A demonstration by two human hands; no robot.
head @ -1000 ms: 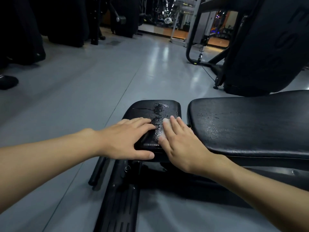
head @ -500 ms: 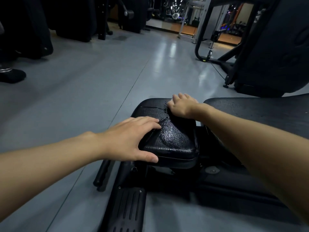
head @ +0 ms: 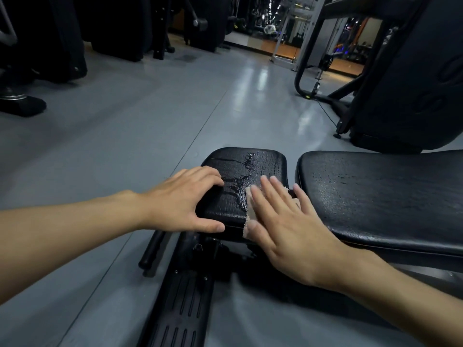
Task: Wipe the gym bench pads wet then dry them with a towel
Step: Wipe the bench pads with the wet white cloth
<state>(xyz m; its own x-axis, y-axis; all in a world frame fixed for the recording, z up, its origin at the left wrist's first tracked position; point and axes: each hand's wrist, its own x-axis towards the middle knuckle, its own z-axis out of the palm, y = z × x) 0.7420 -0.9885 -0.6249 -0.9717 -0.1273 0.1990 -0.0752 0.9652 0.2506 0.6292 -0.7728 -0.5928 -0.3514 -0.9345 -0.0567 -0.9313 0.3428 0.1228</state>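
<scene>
Nearest to us, a ribbed black foot plate (head: 180,304) of the bench frame lies on the grey floor (head: 150,121), with both forearms reaching in over it from the near side.

Just beyond it, the right hand (head: 288,234) lies flat with its fingers straight and slightly spread. It presses a pale cloth (head: 250,209) onto the near right part of the seat pad (head: 250,166). Only a strip of the cloth shows at the hand's left edge, draped over the pad's near rim, and the little finger reaches across the gap towards the back pad (head: 375,196).

The left hand (head: 185,201) clasps the seat pad's near left corner, its fingers bent over the top and its thumb laid along the near edge.

Between the two hands and further back, the seat pad shines with wet streaks. The back pad, just to its right and apart from it by a narrow gap, carries scattered droplets.

Further off, the floor runs away from us under pale reflections. A large dark machine (head: 413,83) stands at the far right, more black equipment (head: 112,26) lines the far left, and a dark shoe (head: 22,105) sits at the left edge.
</scene>
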